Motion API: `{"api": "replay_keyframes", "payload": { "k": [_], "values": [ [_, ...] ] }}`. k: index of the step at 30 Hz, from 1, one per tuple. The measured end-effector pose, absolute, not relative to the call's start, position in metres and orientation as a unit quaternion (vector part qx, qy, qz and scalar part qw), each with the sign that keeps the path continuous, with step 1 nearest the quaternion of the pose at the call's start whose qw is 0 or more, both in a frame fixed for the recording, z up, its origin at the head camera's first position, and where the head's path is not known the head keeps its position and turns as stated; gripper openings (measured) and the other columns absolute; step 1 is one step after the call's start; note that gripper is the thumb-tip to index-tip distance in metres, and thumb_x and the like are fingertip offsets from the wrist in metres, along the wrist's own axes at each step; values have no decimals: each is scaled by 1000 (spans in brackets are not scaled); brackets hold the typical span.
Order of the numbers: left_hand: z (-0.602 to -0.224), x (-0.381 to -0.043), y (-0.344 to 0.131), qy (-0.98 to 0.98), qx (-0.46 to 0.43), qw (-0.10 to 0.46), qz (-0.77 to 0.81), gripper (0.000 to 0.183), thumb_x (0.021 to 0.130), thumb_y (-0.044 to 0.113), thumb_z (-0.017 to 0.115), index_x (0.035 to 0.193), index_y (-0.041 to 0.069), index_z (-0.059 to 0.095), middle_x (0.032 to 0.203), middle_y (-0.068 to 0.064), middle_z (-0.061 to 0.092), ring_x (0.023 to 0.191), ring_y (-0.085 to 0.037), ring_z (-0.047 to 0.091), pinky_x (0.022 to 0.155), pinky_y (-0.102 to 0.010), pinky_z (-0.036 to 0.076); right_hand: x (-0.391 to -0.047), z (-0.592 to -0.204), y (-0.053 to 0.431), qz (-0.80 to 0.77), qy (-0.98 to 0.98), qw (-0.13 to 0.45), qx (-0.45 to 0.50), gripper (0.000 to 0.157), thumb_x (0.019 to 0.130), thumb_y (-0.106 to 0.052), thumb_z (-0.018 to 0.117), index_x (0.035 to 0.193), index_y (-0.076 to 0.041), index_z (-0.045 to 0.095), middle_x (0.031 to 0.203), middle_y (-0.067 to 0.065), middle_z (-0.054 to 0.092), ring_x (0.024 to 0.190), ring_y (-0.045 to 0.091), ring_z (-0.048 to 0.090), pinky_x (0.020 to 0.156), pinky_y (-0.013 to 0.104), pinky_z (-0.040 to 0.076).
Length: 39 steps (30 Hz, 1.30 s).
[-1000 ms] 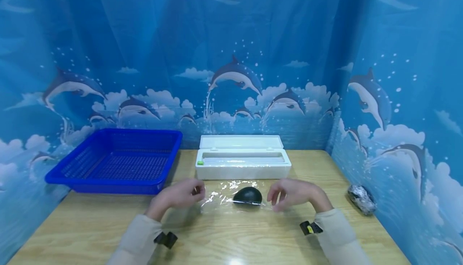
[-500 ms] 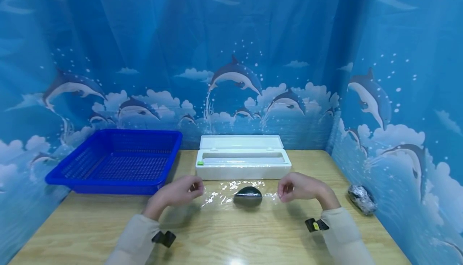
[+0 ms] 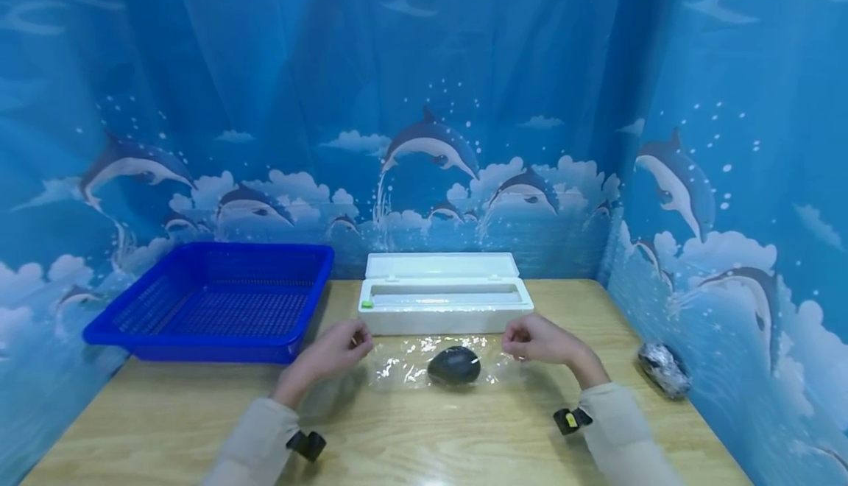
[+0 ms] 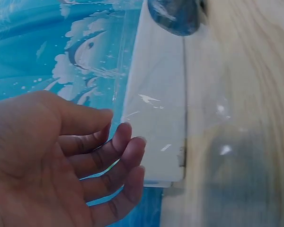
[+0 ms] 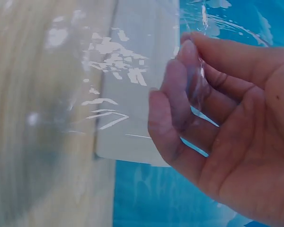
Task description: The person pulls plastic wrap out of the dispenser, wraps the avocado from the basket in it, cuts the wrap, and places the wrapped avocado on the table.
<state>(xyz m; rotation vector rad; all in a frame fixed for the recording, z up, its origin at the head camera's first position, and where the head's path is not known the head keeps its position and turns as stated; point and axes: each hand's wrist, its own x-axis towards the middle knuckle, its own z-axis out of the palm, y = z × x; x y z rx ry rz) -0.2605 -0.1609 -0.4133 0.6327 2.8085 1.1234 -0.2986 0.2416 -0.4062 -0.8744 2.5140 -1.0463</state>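
Clear cling film (image 3: 397, 372) stretches between my two hands, in front of a white film dispenser box (image 3: 445, 322). Seen through the film is a dark, egg-shaped object like an avocado (image 3: 454, 365); whether the film touches it, I cannot tell. On the left, my left hand (image 3: 339, 346) pinches the film's corner between thumb and index finger, its other fingers loosely curled. My right hand (image 3: 539, 340) pinches the opposite corner; in the right wrist view the film (image 5: 116, 56) runs taut and shiny from the fingertips. Both hands hover close to the box's front corners.
A blue perforated basket (image 3: 285, 342) stands at the back left. The box's lid (image 3: 440, 265) is raised, with a green slider (image 3: 366, 305) at its left end. A foil-wrapped lump (image 3: 665, 370) lies at the table's right edge. A dolphin-print curtain (image 3: 430, 66) encloses the table.
My right hand has gone from loose fingers beside the avocado-like object to pinching the film, farther right and back. The film's near edge has shifted over that object. My left hand stays nearly in place.
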Motion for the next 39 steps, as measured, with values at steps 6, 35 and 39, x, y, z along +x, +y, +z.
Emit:
{"api": "replay_keyframes", "payload": {
  "k": [6, 35, 39],
  "values": [
    [-425, -262, -158, 916, 167, 22, 365, 4, 96, 7, 65, 93, 4, 64, 89, -6, 67, 81, -14, 61, 69, -22, 54, -302, -418, 237, -368, 882, 140, -259, 14, 98, -7, 65, 91, 4, 66, 71, 3, 62, 64, 11, 54, 56, 21, 47],
    [-408, -212, -57, 924, 360, -49, 121, 46, 93, 24, 74, 136, 12, 64, 138, -7, 63, 121, -20, 61, 101, -35, 57, -307, -428, 235, -351, 886, 156, -261, 11, 97, -8, 65, 88, -1, 66, 70, 7, 63, 63, 13, 55, 54, 21, 44],
    [-418, -215, -41, 929, 359, -48, 79, 59, 97, 25, 70, 151, 11, 51, 159, -11, 48, 141, -27, 53, 113, -41, 51, -307, -429, 233, -359, 883, 162, -256, 11, 97, -8, 65, 89, -1, 66, 70, 11, 64, 63, 16, 55, 54, 21, 45]
  ]
}}
